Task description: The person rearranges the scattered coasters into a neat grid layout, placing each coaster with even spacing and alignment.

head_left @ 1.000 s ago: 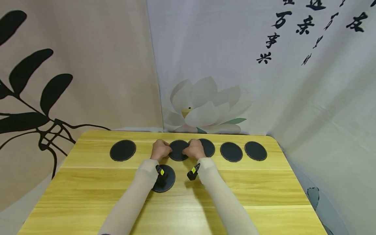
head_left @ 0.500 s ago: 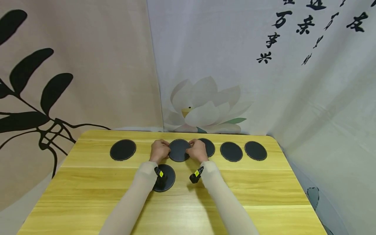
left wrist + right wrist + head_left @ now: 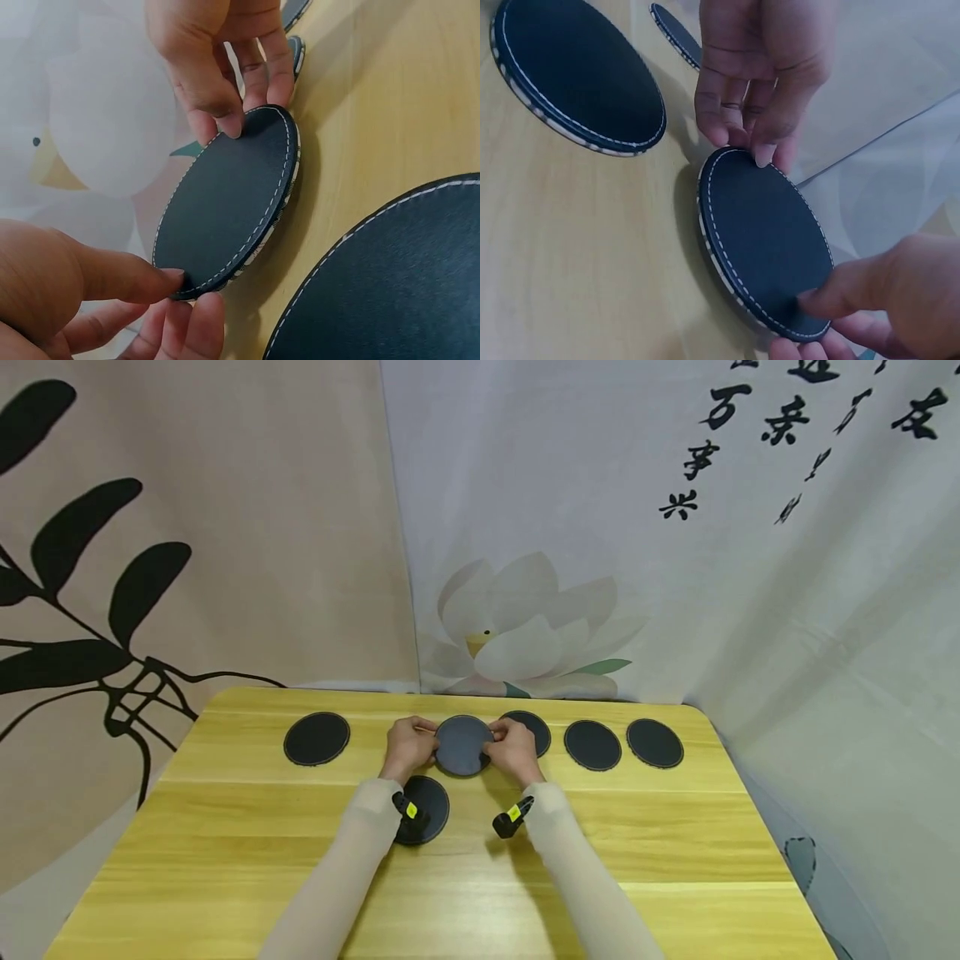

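Between both hands is a round black coaster [image 3: 462, 746] with pale stitching round its rim and a patterned edge or underside. My left hand [image 3: 408, 747] pinches its left side, thumb on top and fingers beneath. On the opposite side my right hand [image 3: 514, 752] pinches it the same way. In the left wrist view the held coaster [image 3: 225, 202] is tilted and looks lifted off the table. Another black coaster [image 3: 429, 810] lies nearer, partly under the left wrist's camera. Just behind the right hand, a further coaster [image 3: 531, 731] is partly hidden.
Along the far part of the wooden table [image 3: 480, 893] lie more coasters: one at the left [image 3: 317, 739], and two at the right, a nearer coaster [image 3: 592, 745] and an outer coaster [image 3: 655, 743]. A printed curtain [image 3: 540, 485] hangs right behind the table's back edge.
The coaster between the hands has tipped up toward the camera and looks lighter. My right hand has shifted slightly right, baring more of it. The head view has shifted a little.
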`<state>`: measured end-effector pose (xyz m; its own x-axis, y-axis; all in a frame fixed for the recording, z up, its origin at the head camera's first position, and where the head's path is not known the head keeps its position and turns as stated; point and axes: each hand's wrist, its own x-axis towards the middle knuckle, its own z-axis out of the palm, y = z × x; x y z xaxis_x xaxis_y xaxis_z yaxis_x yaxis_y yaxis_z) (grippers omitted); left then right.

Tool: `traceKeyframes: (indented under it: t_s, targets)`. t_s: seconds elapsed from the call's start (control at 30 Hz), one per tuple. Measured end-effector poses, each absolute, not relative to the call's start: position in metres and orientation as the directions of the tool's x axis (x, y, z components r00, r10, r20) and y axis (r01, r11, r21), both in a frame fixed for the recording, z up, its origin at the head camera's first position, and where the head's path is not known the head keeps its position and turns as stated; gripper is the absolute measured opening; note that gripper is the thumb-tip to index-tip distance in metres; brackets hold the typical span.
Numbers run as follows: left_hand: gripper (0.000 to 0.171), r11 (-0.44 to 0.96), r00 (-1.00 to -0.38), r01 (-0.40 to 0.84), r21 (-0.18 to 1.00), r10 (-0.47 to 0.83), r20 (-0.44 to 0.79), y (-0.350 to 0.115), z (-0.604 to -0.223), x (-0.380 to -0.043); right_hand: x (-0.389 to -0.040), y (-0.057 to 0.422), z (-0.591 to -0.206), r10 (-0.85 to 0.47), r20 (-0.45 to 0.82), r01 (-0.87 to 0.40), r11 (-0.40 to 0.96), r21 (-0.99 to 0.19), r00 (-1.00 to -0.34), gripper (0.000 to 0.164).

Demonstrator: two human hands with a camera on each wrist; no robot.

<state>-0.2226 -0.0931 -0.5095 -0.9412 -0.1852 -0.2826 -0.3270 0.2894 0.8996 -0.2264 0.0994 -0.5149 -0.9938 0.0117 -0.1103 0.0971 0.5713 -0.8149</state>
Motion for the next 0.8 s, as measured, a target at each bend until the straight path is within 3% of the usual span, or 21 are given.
traceKeyframes:
  t_s: [0.33, 0.8]
  targets:
    - [0.030, 0.306, -0.958, -0.275, 0.911, -0.166, -0.233, -0.090, -0.508, -0.207, -0.212, 0.108, -0.515, 0.024, -0.083, 0.084, 0.529, -0.844, -0.996, 0.030]
    - [0.027, 0.349, -0.975, -0.210, 0.913, -0.142, -0.170, -0.082, -0.513, -0.182, -0.191, 0.119, -0.519, 0.029, -0.139, 0.136, 0.475, -0.869, -0.990, 0.030]
